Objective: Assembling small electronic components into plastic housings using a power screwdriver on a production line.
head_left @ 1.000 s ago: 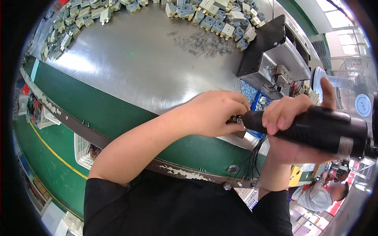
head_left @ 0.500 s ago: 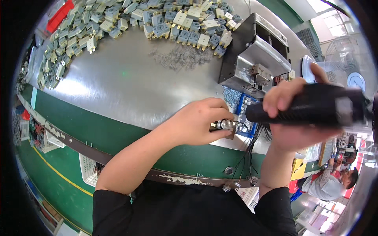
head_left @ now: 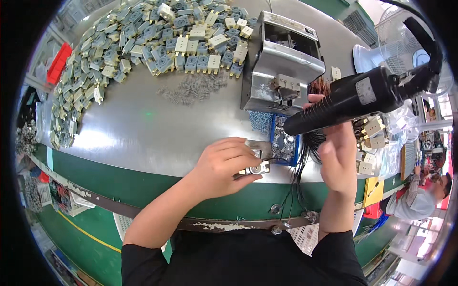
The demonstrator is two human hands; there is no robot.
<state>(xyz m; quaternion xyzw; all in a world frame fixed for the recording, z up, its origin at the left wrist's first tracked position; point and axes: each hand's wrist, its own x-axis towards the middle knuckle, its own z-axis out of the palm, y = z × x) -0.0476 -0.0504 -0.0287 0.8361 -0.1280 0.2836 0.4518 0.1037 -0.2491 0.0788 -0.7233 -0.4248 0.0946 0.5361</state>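
My left hand (head_left: 224, 164) is closed around a small fitting with a round silver centre (head_left: 256, 168) and brass-coloured tabs, at the table's near edge. A thin dark wire runs from it to the right. My right hand (head_left: 339, 164) is behind a black electric screwdriver (head_left: 334, 108), whose cable goes to the upper right. Its thumb stands apart from the tool, and a fingertip shows past the tool's upper side; the other fingers are mostly hidden. Between the hands sits a blue tray (head_left: 285, 143) of small metal parts.
A steel box-like fixture (head_left: 286, 62) stands behind the tray. Blue screws (head_left: 260, 121) and loose springs (head_left: 195, 88) lie on the metal table (head_left: 124, 119). Grey-and-cream socket housings (head_left: 157, 45) are heaped behind. Black wires (head_left: 296, 178) hang over the front edge. A co-worker (head_left: 420, 198) is at right.
My right hand's fingers no longer wrap over the screwdriver's front, and the hand is lower. The tool has tilted, its cable end higher. My left hand still holds the fitting.
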